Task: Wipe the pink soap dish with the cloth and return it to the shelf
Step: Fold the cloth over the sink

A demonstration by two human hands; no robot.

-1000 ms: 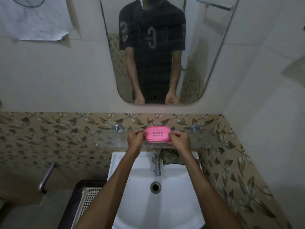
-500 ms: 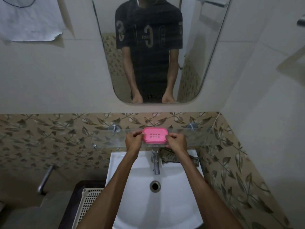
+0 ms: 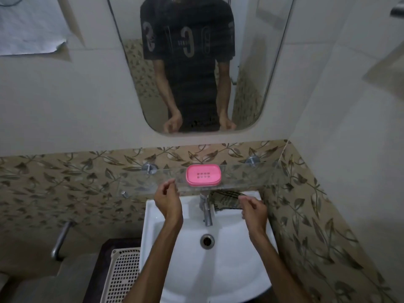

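The pink soap dish (image 3: 203, 175) with small drain holes lies flat on the glass shelf (image 3: 247, 178) under the mirror, with no hand on it. My left hand (image 3: 167, 199) hovers below and left of the dish, fingers loosely curled, holding nothing. My right hand (image 3: 253, 209) hangs over the sink's right rim, fingers relaxed and empty. A patterned cloth (image 3: 226, 200) lies on the sink's back ledge, just left of my right hand and partly under the shelf.
A white sink (image 3: 175, 248) with a chrome tap (image 3: 206, 209) and drain sits below the shelf. A mirror (image 3: 196, 62) hangs above. A white perforated basket (image 3: 122, 274) stands at the lower left, near a metal handle (image 3: 61, 239). Tiled walls close in on the right.
Both hands have let go of the soap dish and pulled back toward me; the dish stays on the shelf. The right hand has dropped lower, near the cloth.
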